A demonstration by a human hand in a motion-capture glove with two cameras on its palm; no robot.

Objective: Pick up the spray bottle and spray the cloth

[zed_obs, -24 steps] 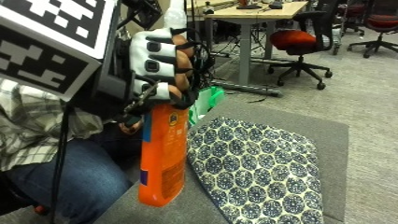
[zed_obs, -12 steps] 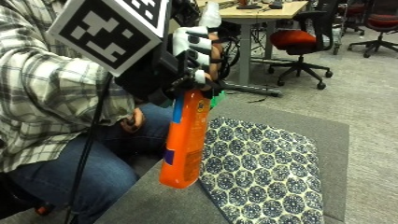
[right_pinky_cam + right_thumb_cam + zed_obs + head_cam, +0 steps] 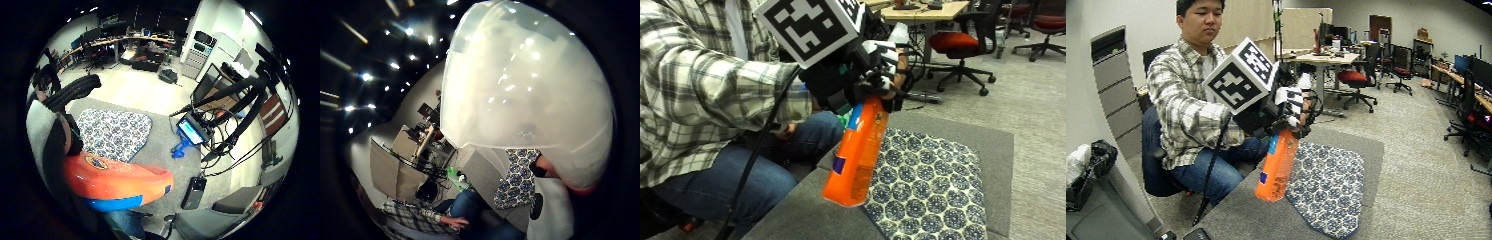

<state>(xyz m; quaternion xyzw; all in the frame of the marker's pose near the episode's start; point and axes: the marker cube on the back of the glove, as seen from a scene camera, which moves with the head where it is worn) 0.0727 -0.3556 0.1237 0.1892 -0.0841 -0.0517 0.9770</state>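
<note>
While the orange spray bottle [image 3: 856, 155] is held clear of the grey surface [image 3: 806, 215], it is tilted so that its base points toward seven o'clock and its white head toward one o'clock in the outside view. The neck of the bottle is gripped by the gloved right hand [image 3: 866, 75], whose fingers [image 3: 883, 82] are curled round it. The patterned cloth [image 3: 933, 190] is laid flat on the surface, at about four o'clock from the bottle's base.
</note>
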